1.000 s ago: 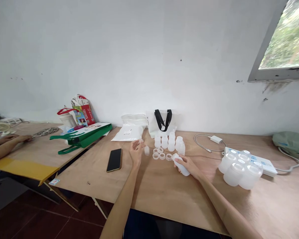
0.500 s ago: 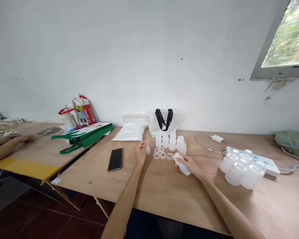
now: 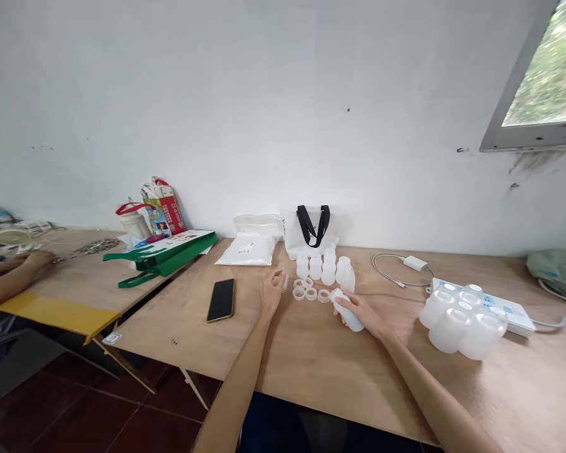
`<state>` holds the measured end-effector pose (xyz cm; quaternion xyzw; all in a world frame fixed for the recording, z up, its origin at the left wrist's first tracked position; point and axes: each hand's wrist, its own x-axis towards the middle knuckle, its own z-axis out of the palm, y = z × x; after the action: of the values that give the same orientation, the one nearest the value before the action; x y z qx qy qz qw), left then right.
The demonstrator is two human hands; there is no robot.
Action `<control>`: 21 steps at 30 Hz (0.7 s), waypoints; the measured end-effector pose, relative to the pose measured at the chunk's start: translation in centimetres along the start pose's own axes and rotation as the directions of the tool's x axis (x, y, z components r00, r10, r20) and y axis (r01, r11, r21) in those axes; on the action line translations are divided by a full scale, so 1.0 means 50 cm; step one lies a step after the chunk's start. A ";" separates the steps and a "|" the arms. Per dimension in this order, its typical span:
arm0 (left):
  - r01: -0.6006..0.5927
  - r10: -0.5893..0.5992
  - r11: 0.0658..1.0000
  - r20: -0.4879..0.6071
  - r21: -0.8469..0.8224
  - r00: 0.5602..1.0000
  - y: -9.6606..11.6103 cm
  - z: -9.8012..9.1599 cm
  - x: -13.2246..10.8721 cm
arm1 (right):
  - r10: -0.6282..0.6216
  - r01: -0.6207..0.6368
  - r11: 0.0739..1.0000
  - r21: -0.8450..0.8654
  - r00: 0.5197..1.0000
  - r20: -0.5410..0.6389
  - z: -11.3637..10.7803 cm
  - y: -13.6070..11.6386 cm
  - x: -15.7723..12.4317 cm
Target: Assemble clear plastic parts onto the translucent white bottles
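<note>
Brown tabletop (image 3: pixel 316 358) under both hands (image 3: pixel 270 293), marked white wall (image 3: pixel 217 113) behind

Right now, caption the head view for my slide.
Right hand holds a frosted white plastic bottle; left hand near round translucent plastic rings on a brown wooden table.

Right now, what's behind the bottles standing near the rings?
Behind the standing bottles is a white bag with black handles. The bottles cover part of its bottom edge, so that bit can't be seen.
</note>
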<state>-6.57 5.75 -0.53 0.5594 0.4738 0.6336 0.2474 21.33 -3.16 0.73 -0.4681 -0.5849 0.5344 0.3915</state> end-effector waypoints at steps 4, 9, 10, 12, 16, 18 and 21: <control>-0.009 0.009 1.000 0.000 0.005 1.000 0.011 -0.001 -0.004 | -0.010 0.010 1.000 0.005 1.000 0.000 0.001 0.001 0.000; 0.002 -0.002 1.000 -0.004 0.024 1.000 0.009 -0.006 -0.001 | 0.001 -0.001 1.000 0.010 1.000 -0.006 0.002 -0.005 -0.004; 0.005 -0.005 1.000 -0.004 0.028 1.000 0.007 -0.006 0.000 | -0.001 0.001 1.000 0.013 1.000 -0.007 0.003 -0.007 -0.005; 0.006 -0.006 0.999 -0.009 0.032 1.000 0.005 -0.007 0.000 | -0.004 0.004 1.000 0.017 1.000 -0.012 0.005 -0.013 -0.008; 0.005 -0.004 0.999 -0.016 0.038 1.000 0.001 -0.006 0.000 | -0.005 0.005 1.000 0.022 1.000 -0.015 0.009 -0.024 -0.015; 0.008 -0.008 0.999 -0.014 0.043 1.000 -0.001 -0.005 0.001 | -0.008 0.009 1.000 0.017 1.000 -0.013 0.010 -0.026 -0.016; 0.006 -0.005 0.998 -0.018 0.062 1.000 -0.002 -0.005 0.003 | -0.010 0.010 1.000 0.009 1.000 -0.013 0.009 -0.021 -0.014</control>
<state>-6.84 5.83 -0.53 0.5599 0.4968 0.6229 0.2275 20.95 -3.91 1.74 -0.4669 -0.5822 0.5319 0.4002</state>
